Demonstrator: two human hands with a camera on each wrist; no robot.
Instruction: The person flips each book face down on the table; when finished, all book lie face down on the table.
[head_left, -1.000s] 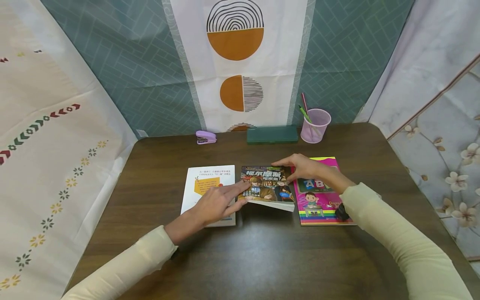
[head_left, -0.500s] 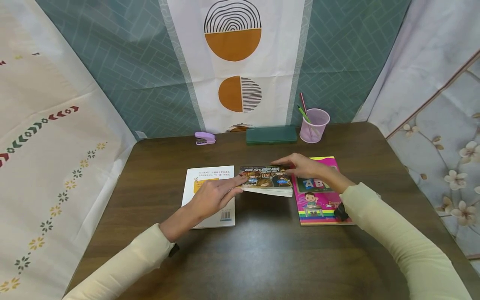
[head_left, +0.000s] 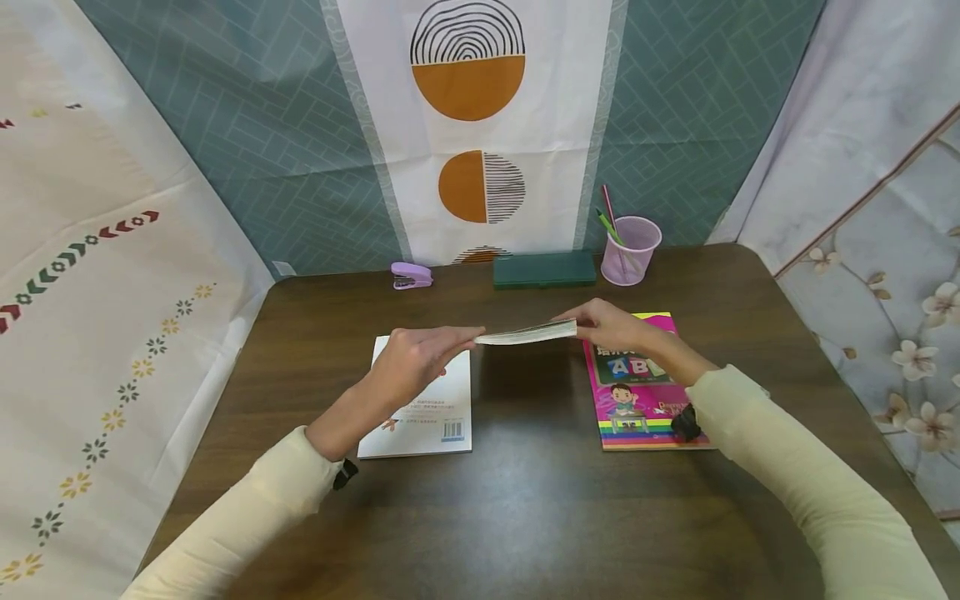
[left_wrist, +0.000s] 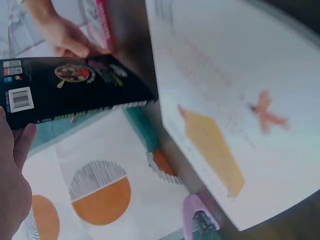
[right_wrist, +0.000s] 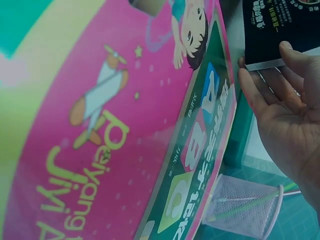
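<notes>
Between my two hands a dark-covered book (head_left: 525, 335) is held up off the table, its white page edges facing me in the head view. My left hand (head_left: 416, 358) pinches its left end, above a white book (head_left: 431, 421). At the other end my right hand (head_left: 611, 325) grips the book between thumb and fingers, over the top part of a pink ABC book (head_left: 630, 396). The left wrist view shows the black cover (left_wrist: 47, 92) with a barcode. In the right wrist view, my right thumb lies on the black cover (right_wrist: 270, 47) with fingers behind it.
Along the back of the brown table (head_left: 510, 517) stand a purple stapler (head_left: 412, 276), a dark green case (head_left: 544, 270) and a pink mesh cup (head_left: 632, 252) holding pencils. Patterned cloth (head_left: 300, 125) hangs behind the table and on both sides.
The dark book has tilted up from showing its illustrated front cover to edge-on, its near edge rising. My left hand has moved up and away with it; the right hand has shifted slightly.
</notes>
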